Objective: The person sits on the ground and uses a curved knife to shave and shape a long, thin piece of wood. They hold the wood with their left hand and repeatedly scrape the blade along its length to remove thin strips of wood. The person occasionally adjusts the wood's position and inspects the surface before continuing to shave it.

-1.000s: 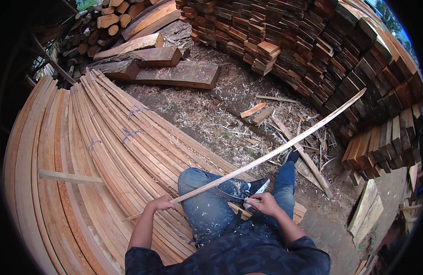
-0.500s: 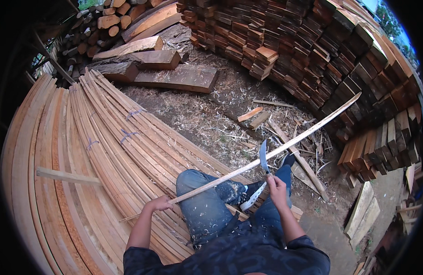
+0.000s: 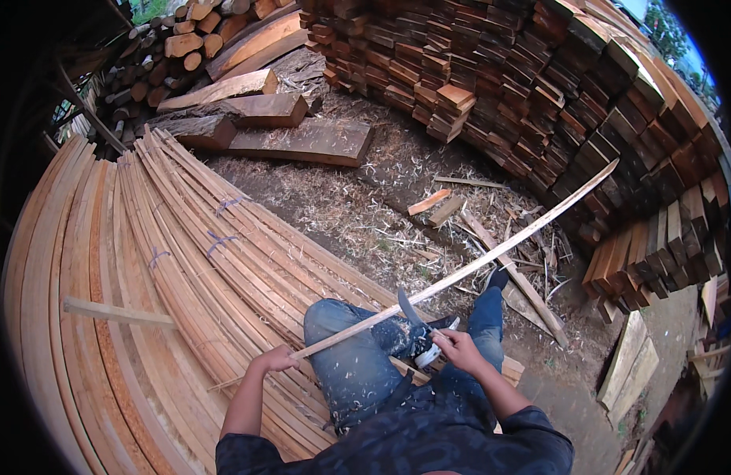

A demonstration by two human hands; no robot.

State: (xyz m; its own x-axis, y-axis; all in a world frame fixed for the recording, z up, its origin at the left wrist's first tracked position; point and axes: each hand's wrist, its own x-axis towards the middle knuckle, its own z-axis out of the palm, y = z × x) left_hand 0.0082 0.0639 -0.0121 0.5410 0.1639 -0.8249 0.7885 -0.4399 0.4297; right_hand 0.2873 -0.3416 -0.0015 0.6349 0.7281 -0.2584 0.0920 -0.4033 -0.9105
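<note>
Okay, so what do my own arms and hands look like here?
Your left hand and right hand are bare, with no gloves visible. Your forearms are uncovered too, below the short, dark sleeves of a faintly patterned shirt.

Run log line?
left hand: grips long pale wooden strip | right hand: grips curved grey metal knife | knife crosses strip in view
</note>
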